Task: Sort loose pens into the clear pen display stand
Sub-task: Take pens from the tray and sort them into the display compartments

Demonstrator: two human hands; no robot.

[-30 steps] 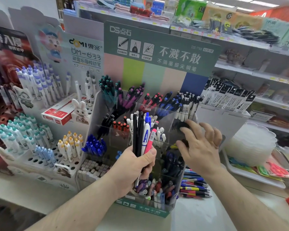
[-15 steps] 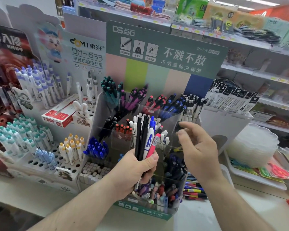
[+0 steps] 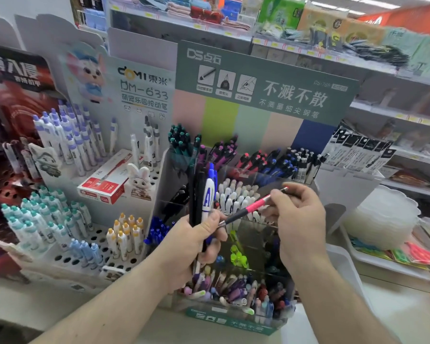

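My left hand (image 3: 196,247) grips an upright bundle of pens (image 3: 202,194), black, blue and white ones, in front of the clear pen display stand (image 3: 256,177). My right hand (image 3: 298,219) pinches a pink pen (image 3: 253,207) near its top end; the pen slants down to the left, its tip close to my left thumb. The stand has tiered compartments with teal, purple, red, blue, white and mixed pens. Its lowest compartment (image 3: 233,291) holds a jumble of pens.
A white cardboard display (image 3: 85,170) with rows of capped pens and a red box (image 3: 107,182) stands to the left. A stack of clear plastic trays (image 3: 385,219) sits on a white tray at right. Shelves of goods run behind.
My right hand has drawn the pink pen out of the bundle in my left hand and now holds it slanted. The camera has moved closer to the stand.
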